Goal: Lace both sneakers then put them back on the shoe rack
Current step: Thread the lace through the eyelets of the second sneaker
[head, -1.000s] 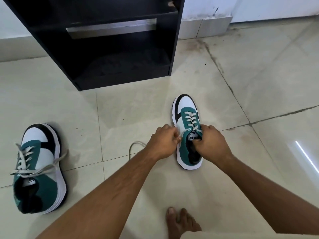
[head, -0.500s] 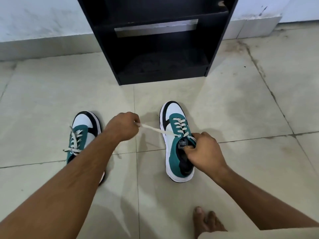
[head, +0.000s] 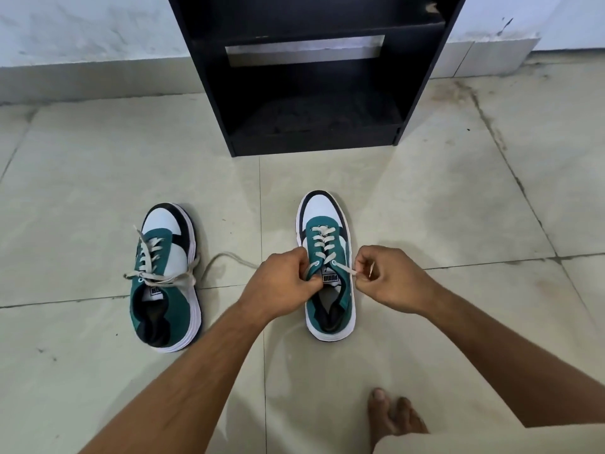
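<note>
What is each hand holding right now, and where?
Right hand pinches the cream shoelace near its tip; left hand grips the teal sneaker's collar.

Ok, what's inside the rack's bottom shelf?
The rack's bottom shelf holds no shoes; only dusty dark board shows. Its back corners are too dark to judge.

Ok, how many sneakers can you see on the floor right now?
2. One green, white and black sneaker sits left, untouched; the other matching sneaker is centre, before the black shoe rack, between both hands. None look hidden.

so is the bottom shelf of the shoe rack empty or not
Empty: the bottom shelf of the black shoe rack holds nothing; both sneakers sit on the floor.
</note>
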